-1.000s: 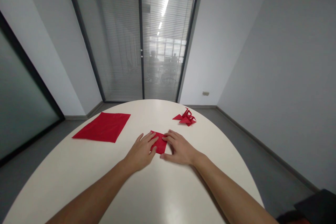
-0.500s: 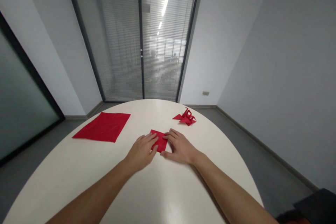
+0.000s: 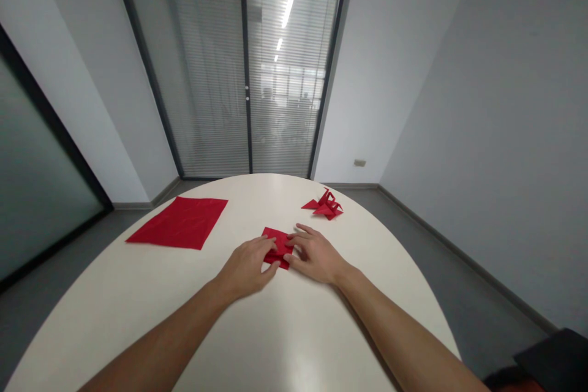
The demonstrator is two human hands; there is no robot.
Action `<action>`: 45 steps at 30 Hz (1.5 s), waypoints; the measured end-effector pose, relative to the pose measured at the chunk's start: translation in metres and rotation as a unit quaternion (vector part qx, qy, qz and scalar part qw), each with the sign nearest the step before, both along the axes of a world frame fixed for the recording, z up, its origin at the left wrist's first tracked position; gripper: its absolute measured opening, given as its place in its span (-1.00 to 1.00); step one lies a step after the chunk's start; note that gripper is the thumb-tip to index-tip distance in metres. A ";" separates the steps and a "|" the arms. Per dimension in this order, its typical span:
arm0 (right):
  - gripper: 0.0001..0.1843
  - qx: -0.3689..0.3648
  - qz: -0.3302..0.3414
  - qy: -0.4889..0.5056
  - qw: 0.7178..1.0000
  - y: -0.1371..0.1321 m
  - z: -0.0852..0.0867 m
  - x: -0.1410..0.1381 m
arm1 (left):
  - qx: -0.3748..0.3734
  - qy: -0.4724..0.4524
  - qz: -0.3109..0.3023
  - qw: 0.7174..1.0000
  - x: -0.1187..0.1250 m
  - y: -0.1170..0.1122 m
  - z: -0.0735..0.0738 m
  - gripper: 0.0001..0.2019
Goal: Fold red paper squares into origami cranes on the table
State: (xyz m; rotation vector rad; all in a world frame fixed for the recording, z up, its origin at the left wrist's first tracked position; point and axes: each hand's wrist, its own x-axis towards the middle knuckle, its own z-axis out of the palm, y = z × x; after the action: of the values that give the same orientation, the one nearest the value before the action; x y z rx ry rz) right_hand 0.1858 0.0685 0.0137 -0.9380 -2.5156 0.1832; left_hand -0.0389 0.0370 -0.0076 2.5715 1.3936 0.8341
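A small folded square of red paper [image 3: 278,235] lies on the table between my hands, with a dark crease or raised edge across its near part. My left hand [image 3: 248,266] is at its left side, fingertips on the paper and thumb at the near edge. From the right, my right hand [image 3: 319,255] has its thumb and curled fingers on the paper's right side, one finger sticking out above. Parts of the sheet are hidden under the fingers.
A larger red sheet [image 3: 181,223] lies flat at the far left of the white round table [image 3: 257,331]. Folded red paper cranes [image 3: 327,205] stand close together at the far right. Beyond the table is a glass partition with blinds [image 3: 211,104]. A dark object [image 3: 555,355] shows at lower right.
The right thumb has moved up onto the paper, and the left fingers have curled in slightly. A crease or raised edge now shows across the paper's near part.
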 end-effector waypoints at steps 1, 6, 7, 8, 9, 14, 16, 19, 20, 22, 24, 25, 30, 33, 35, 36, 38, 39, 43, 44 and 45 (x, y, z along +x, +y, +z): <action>-0.73 0.001 0.008 0.006 1.000 0.000 0.001 0.000 | -0.006 -0.004 0.005 1.000 0.001 0.000 0.001 -0.75; -0.81 -0.008 0.043 0.017 0.999 -0.001 0.002 -0.001 | -0.033 -0.006 0.029 0.999 0.002 0.001 0.003 -0.83; -0.82 -0.008 0.046 0.018 0.999 -0.001 0.002 -0.001 | -0.035 -0.006 0.033 0.999 0.002 0.001 0.002 -0.82; -0.82 -0.007 0.049 0.019 0.999 -0.001 0.002 -0.001 | -0.037 -0.006 0.037 0.999 0.002 0.002 0.002 -0.80; -0.81 -0.008 0.052 0.020 0.998 -0.001 0.002 -0.001 | -0.038 -0.007 0.039 0.998 0.001 0.002 0.001 -0.78; -0.82 -0.019 0.035 0.019 0.999 0.002 0.000 -0.001 | -0.037 -0.012 0.043 0.998 -0.001 0.004 -0.004 -0.74; -0.79 -0.022 0.018 0.019 0.999 0.003 -0.001 0.000 | -0.035 -0.014 0.046 0.998 -0.001 0.004 -0.004 -0.74; -0.78 -0.024 -0.009 0.022 0.999 0.004 -0.002 0.000 | -0.039 -0.017 0.047 0.998 -0.001 0.004 -0.004 -0.74; -0.79 -0.024 -0.018 0.023 0.999 0.004 -0.003 0.000 | -0.041 -0.018 0.047 0.998 -0.001 0.004 -0.004 -0.74; -0.82 -0.024 -0.032 0.025 0.999 0.004 -0.003 0.000 | -0.041 -0.023 0.048 0.998 -0.001 0.004 -0.003 -0.71; -0.85 -0.026 -0.040 0.026 0.999 0.004 -0.004 0.000 | -0.036 -0.027 0.039 0.998 -0.001 0.005 -0.004 -0.66; -0.85 -0.027 -0.042 0.026 0.998 0.004 -0.004 0.000 | -0.033 -0.026 0.029 0.999 -0.001 0.005 -0.004 -0.65; -0.95 -0.036 -0.059 0.032 0.997 0.004 -0.005 0.000 | -0.025 0.001 0.009 1.000 -0.001 0.007 -0.004 -0.66; -0.84 -0.024 -0.043 0.043 0.998 0.003 -0.004 -0.001 | -0.020 0.028 0.027 0.999 0.000 0.006 -0.003 -0.65; -0.83 -0.011 -0.017 0.042 0.999 0.002 -0.003 -0.002 | -0.009 0.042 0.035 0.998 0.001 0.006 -0.002 -0.64; -0.83 -0.007 -0.007 0.039 0.999 0.001 -0.003 -0.003 | -0.002 0.047 0.036 0.998 0.001 0.005 -0.001 -0.64; -0.81 -0.004 0.005 0.029 1.000 0.000 -0.003 -0.004 | 0.012 0.051 0.034 0.998 0.002 0.005 0.000 -0.67; -0.80 -0.005 0.006 0.025 1.000 0.000 -0.003 -0.005 | 0.017 0.052 0.030 0.998 0.002 0.004 0.001 -0.68; -0.72 -0.004 0.009 0.013 1.000 0.004 -0.008 -0.002 | 0.019 0.051 0.013 0.998 0.001 0.002 0.003 -0.69; -0.70 -0.002 0.012 0.012 1.000 0.006 -0.010 -0.001 | 0.016 0.050 0.008 0.999 0.001 0.001 0.004 -0.69; -0.68 0.000 0.014 0.012 1.000 0.007 -0.012 0.000 | 0.015 0.048 0.003 0.999 0.001 0.001 0.005 -0.69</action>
State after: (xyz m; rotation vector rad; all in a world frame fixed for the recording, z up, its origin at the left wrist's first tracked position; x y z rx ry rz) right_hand 0.1856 0.0759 0.0021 -0.8955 -2.5070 0.2013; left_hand -0.0374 0.0377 -0.0026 2.6634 1.4246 0.7472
